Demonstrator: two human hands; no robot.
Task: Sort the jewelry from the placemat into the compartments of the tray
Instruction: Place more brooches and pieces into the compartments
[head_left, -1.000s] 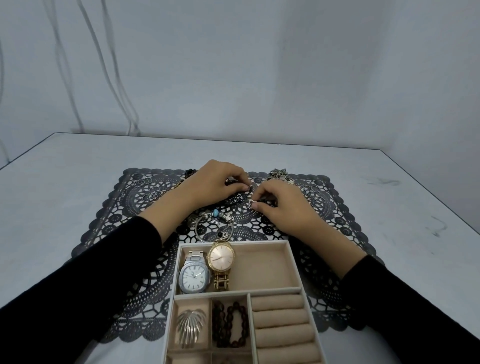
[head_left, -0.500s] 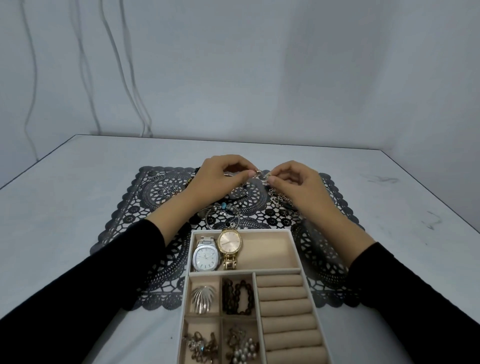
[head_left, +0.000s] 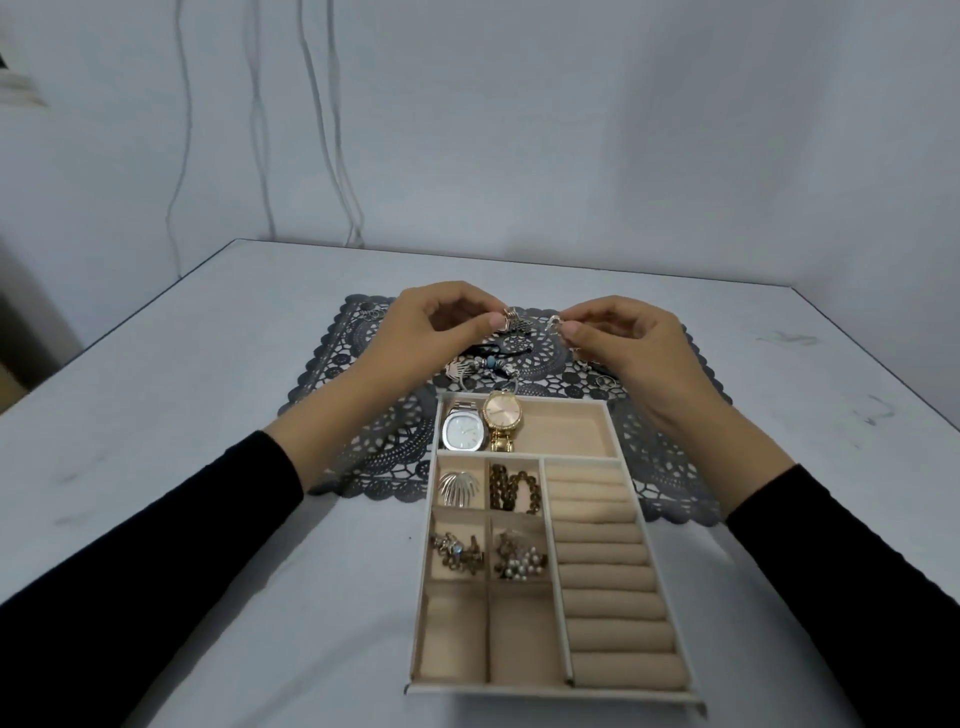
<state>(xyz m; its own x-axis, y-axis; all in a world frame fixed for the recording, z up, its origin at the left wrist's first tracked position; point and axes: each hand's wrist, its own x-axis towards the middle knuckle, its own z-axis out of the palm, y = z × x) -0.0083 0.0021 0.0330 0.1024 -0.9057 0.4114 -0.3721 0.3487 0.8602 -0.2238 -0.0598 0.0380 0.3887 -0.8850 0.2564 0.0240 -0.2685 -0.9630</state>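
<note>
**Two tiny pieces pinched over the mat, tips for the drop**

Head view, the only one there is. Both hands are held up over the far half of the placemat, fingers curled in. A small gold piece is pinched at the tips of the left hand. An even smaller silver piece is pinched by the right hand. Whether the two are joined by a fine chain can't be told, they're just too small.

A heap of bracelets is left on the mat right below the hands. The tray is set on the counter, with its far end over the mat's near edge. Two watches are parked in the wide far compartment, and the four small compartments behind it are filled. The two nearest small compartments and the ring rolls look bare.

How it's probably best done:
- The pinches should be kept firm but light, since bits this size get dropped or bent easily.
- If a chain does run between them, both hands should be moved together so it isn't snagged on the bracelets.
- The pieces should be carried low over the watches and lowered right into a compartment, not let go from height.
- If they turn out to be rings, they should be pushed between the rolls.
</note>
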